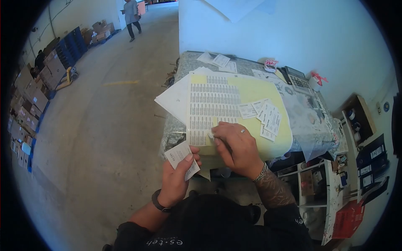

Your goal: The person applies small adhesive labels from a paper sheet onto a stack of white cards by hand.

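Shirt [201, 228]: black, "es-teh" lettered, seen nearest the lens at frame's foot.
L hand [176, 182]: closed on a card [178, 157], gripped btwn thumb & fingers just off the near edge of the table [172, 127]; single or stacked can't be told.
R hand [238, 146]: fingers bent over the lower part of the label sheet [213, 98]; a small pale piece [210, 134], prob. a label, is seemingly pinched btwn thumb & index.
Label sheet: printed in rows, laid flat on the table; bare yellow is shown beside the lower rows.
Loose cards [268, 119]: overlapped on the yellow, right of the rows, apart from both hands.
Calculator [298, 79]: set near the wall, far right.
Passer-by [131, 14]: pictured well off across the warehouse floor [104, 125].
Peel: judged best started at a corner & drawn low & slow, so the pc. isn't curled or torn; sticky side, if any, to be touched min.
Rows: best worked in order, w/ neighbours left undisturbed.
Card grip: should be kept light but steady, face flat, thumb off the print where poss.
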